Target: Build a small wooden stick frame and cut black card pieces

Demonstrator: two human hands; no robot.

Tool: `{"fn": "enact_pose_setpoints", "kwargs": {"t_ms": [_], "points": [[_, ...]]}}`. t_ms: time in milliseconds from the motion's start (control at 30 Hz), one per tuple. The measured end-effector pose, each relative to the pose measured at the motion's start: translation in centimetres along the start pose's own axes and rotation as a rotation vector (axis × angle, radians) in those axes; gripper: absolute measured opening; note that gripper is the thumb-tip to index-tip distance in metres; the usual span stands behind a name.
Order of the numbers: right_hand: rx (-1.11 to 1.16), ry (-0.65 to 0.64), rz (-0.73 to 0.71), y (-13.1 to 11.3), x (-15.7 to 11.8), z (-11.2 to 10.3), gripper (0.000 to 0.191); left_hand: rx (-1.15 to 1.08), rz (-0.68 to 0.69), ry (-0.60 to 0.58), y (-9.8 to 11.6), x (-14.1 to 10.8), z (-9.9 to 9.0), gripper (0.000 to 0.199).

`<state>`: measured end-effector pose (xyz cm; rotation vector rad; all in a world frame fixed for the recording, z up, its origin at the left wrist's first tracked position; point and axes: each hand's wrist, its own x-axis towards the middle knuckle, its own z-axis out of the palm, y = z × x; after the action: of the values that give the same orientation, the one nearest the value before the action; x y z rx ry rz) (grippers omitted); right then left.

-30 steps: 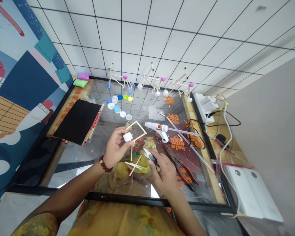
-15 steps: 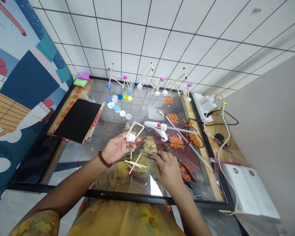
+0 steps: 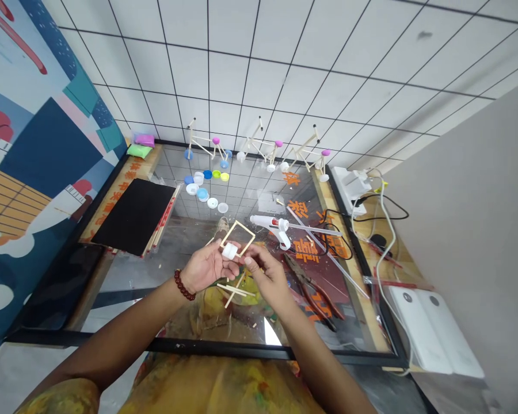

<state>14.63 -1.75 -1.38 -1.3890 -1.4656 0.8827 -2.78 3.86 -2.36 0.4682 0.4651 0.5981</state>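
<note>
My left hand (image 3: 207, 267), palm up with a beaded bracelet at the wrist, holds a small white block (image 3: 229, 250) at its fingertips. A four-sided frame of thin wooden sticks (image 3: 245, 226) rises from beside the block. My right hand (image 3: 268, 276) has come to the frame's lower right corner, thumb and fingers closed there; the exact contact is partly hidden. Below the hands, several loose wooden sticks (image 3: 235, 290) lie crossed on the glass tabletop (image 3: 155, 299). A white hot glue gun (image 3: 271, 226) lies just beyond my right hand.
Red-handled pliers (image 3: 313, 290) lie at the right. Bottle caps (image 3: 202, 194) are scattered farther back. Stick models with pink tops (image 3: 278, 144) stand along the wall. Black boards (image 3: 136, 215) are stacked at left; a power strip (image 3: 347, 187) and cables are at right.
My right hand has moved up and left to the stick frame; the dark pointed tool at its fingers no longer shows. The frame has turned slightly in my left hand. The pliers are now uncovered.
</note>
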Motion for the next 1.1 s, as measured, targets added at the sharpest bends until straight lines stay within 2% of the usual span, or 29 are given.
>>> {"fn": "enact_pose_setpoints", "kwargs": {"t_ms": [133,267,333,400,500,567,667,733,833,967,1100], "points": [[0.085,0.050,0.025,0.7,0.2,-0.1,0.018,0.152,0.030,0.037,-0.1,-0.1,0.2,0.038],[0.082,0.020,0.057,1.2,0.4,-0.4,0.020,0.450,0.241,0.184,0.1,-0.4,0.5,0.027],[0.054,-0.001,0.060,1.2,0.6,-0.2,0.021,0.463,0.320,0.197,0.3,-0.5,0.7,0.028],[0.013,-0.015,0.041,1.1,0.7,0.0,0.022,0.407,0.337,0.206,0.5,-0.6,1.0,0.030],[-0.092,-0.064,-0.012,0.7,0.2,0.0,0.016,0.357,0.343,0.304,1.2,-0.6,1.2,0.031],[-0.213,-0.140,-0.051,0.3,-0.7,-0.5,0.012,0.344,0.347,0.388,1.8,-0.7,1.0,0.032],[-0.452,-0.382,-0.096,-0.4,-2.3,-1.3,0.013,0.365,0.296,0.476,3.0,-0.8,0.3,0.032],[-0.593,-0.485,-0.118,-0.6,-3.1,-1.6,0.012,0.411,0.246,0.504,3.7,-0.9,-0.2,0.030],[-0.670,-0.512,-0.145,-0.5,-3.5,-1.7,0.009,0.567,0.164,0.462,4.4,-1.2,-0.7,0.030],[-0.666,-0.509,-0.188,-0.5,-3.1,-2.1,0.012,0.866,0.038,0.325,5.4,-1.9,-1.2,0.031],[-0.654,-0.391,-0.204,-1.1,-1.1,-1.9,0.012,1.063,-0.002,0.280,7.2,-2.9,-2.0,0.033]]}}
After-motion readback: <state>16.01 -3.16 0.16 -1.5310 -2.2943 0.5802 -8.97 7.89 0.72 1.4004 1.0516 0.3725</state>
